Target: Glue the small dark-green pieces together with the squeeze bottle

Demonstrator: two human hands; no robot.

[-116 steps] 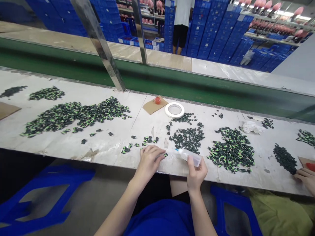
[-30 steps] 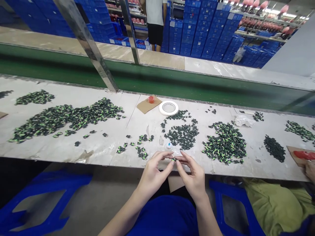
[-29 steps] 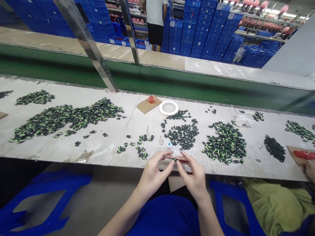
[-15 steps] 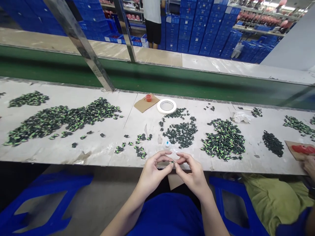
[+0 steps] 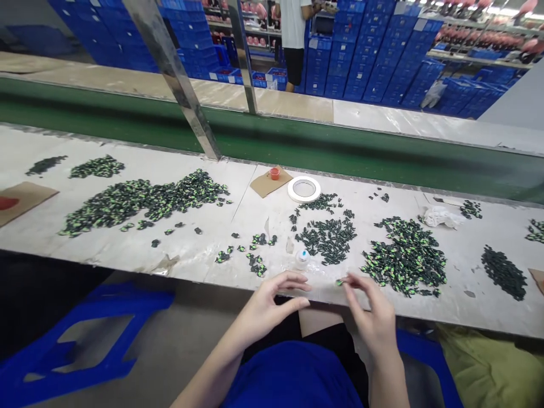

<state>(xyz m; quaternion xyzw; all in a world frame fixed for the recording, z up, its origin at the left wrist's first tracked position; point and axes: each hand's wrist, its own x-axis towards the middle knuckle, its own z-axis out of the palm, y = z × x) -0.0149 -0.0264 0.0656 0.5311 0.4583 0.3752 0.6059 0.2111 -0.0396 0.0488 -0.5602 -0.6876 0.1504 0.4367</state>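
My left hand (image 5: 272, 306) is at the table's front edge, thumb and fingers apart, with nothing between them. To its right, my right hand (image 5: 372, 309) pinches a small black-and-green piece (image 5: 339, 283) between thumb and fingertips; its exact kind is too small to make out. A small white bottle with a blue tip (image 5: 302, 258) stands just beyond my hands. Past it lies a loose heap of small dark pieces (image 5: 329, 238). Black-and-green pieces form a bigger heap (image 5: 406, 258) at right, and several lie in small clusters (image 5: 256, 264) at left.
A roll of white tape (image 5: 293, 190) lies near a red cup (image 5: 275, 173) on cardboard (image 5: 261, 185). A long black-and-green heap (image 5: 114, 204) spreads at left, a dark pile (image 5: 504, 272) at right. Metal posts (image 5: 204, 136) rise behind. A person (image 5: 293, 34) stands beyond the green channel.
My hands have parted; the right has moved rightward with the small piece, and the left has let go of it. The camera view has turned left.
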